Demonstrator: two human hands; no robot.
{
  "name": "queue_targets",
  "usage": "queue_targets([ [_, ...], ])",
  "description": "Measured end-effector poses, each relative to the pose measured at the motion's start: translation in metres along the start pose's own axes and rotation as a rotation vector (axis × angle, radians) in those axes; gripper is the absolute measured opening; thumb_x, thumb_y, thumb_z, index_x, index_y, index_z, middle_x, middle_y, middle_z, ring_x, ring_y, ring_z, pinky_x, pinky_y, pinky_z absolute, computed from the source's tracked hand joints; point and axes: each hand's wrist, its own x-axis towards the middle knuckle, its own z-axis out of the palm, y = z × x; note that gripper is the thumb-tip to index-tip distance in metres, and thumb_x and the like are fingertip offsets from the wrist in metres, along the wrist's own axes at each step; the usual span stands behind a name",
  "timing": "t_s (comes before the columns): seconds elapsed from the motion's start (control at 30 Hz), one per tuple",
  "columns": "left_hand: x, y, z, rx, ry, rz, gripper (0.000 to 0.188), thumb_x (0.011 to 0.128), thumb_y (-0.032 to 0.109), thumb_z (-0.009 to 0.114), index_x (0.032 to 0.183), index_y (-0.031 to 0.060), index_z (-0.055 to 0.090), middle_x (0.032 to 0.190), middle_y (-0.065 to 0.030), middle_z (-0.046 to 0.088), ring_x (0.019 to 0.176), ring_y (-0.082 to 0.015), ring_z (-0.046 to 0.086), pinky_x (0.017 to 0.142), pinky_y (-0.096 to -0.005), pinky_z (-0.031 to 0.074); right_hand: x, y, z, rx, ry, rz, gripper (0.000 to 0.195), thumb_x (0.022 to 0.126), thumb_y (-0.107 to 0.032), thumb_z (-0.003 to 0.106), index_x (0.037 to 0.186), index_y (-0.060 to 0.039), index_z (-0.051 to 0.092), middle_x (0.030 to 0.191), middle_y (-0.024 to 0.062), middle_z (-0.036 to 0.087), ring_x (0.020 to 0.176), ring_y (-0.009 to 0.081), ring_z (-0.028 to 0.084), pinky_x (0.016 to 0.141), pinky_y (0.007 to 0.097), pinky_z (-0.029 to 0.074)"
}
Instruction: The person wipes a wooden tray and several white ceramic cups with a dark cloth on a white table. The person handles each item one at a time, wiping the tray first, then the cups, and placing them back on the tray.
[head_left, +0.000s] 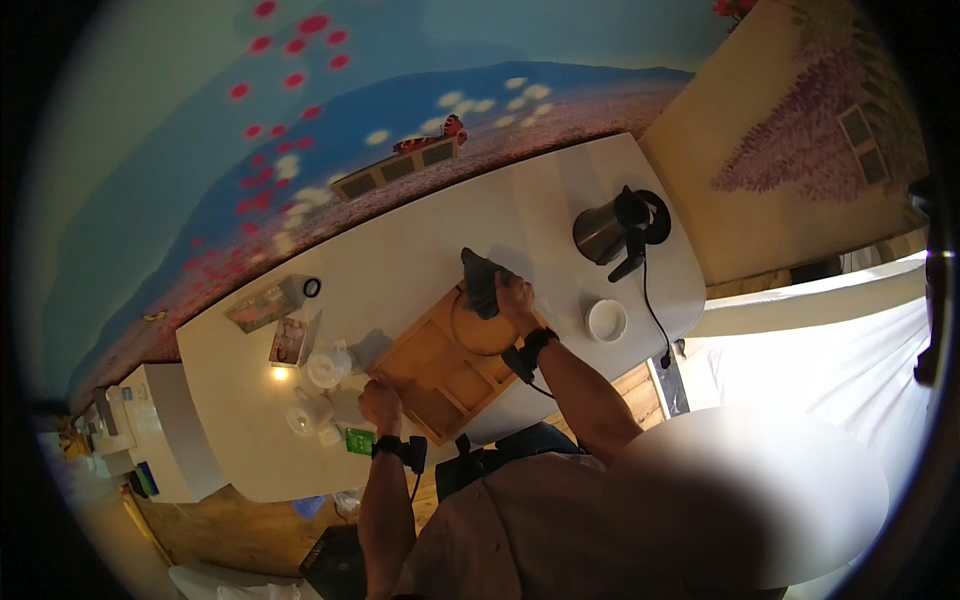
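My right hand (515, 298) grips a dark grey cloth (480, 283). The cloth lies over the far part of a round section in a wooden compartment tray (422, 346). Beside the round section, the tray has several rectangular compartments. At the tray's left edge, my left hand (381, 407) is closed on its rim, the fingertips partly hidden. Each wrist wears a black band with a small device and a cable.
On the white table (360, 277) stand an electric kettle (604, 231) with its cord, a white round dish (606, 321), two clear vessels (328, 367), a green packet (360, 441), two small boxes (262, 307) and a black ring (312, 287). A painted wall borders the far side.
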Motion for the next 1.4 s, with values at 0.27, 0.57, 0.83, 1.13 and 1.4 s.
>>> queue_targets([
  [0.27,-0.046,0.02,-0.051,-0.659,0.308,0.084,0.044,0.105,0.03,0.057,0.074,-0.0008,0.061,0.057,-0.0094,0.057,0.05,-0.0199,0.055,0.051,-0.0352,0.044,-0.039,0.005,-0.023,0.651,0.456,-0.008,0.045,0.103,-0.039,0.058,0.101,0.0046,0.068,0.099,0.0227,0.069,0.092,0.0358,0.064,0.085,0.0428,0.05],
  [0.57,-0.109,-0.025,-0.062,-1.345,-0.036,-0.056,0.041,0.088,0.0,0.075,0.126,-0.0041,0.062,0.115,-0.0062,0.065,0.099,-0.016,0.062,0.089,-0.0302,0.051,-0.097,0.049,-0.066,1.322,0.178,-0.128,0.034,0.104,-0.031,0.06,0.116,0.0004,0.065,0.111,0.011,0.069,0.102,0.0215,0.065,0.088,0.0372,0.054],
  [0.83,-0.133,-0.049,-0.052,-1.331,-0.222,0.103,0.038,0.082,-0.002,0.076,0.119,-0.0019,0.07,0.109,-0.0072,0.071,0.098,-0.0163,0.067,0.085,-0.0332,0.054,-0.164,-0.007,-0.153,0.605,0.456,-0.527,0.033,0.104,-0.011,0.054,0.132,0.0047,0.06,0.128,0.0175,0.065,0.117,0.0249,0.061,0.101,0.036,0.047],
  [1.13,-0.125,-0.022,-0.085,-1.296,-0.295,0.464,0.038,0.085,-0.003,0.077,0.122,-0.0017,0.069,0.121,-0.0113,0.071,0.109,-0.0197,0.068,0.095,-0.0353,0.057,-0.224,0.004,-0.047,-0.228,0.435,-0.971,0.049,0.087,-0.004,0.062,0.135,0.0031,0.056,0.149,0.0201,0.051,0.146,0.0423,0.037,0.121,0.0615,0.02],
  [1.4,-0.118,-0.065,-0.063,-1.082,-0.43,0.392,0.031,0.09,0.002,0.076,0.12,-0.0007,0.068,0.119,-0.0108,0.07,0.108,-0.0206,0.066,0.094,-0.038,0.057,-0.363,-0.07,0.079,-0.099,-0.032,-1.332,0.066,0.077,-0.018,0.067,0.139,0.0028,0.056,0.148,0.0224,0.049,0.146,0.0377,0.038,0.123,0.0563,0.021],
])
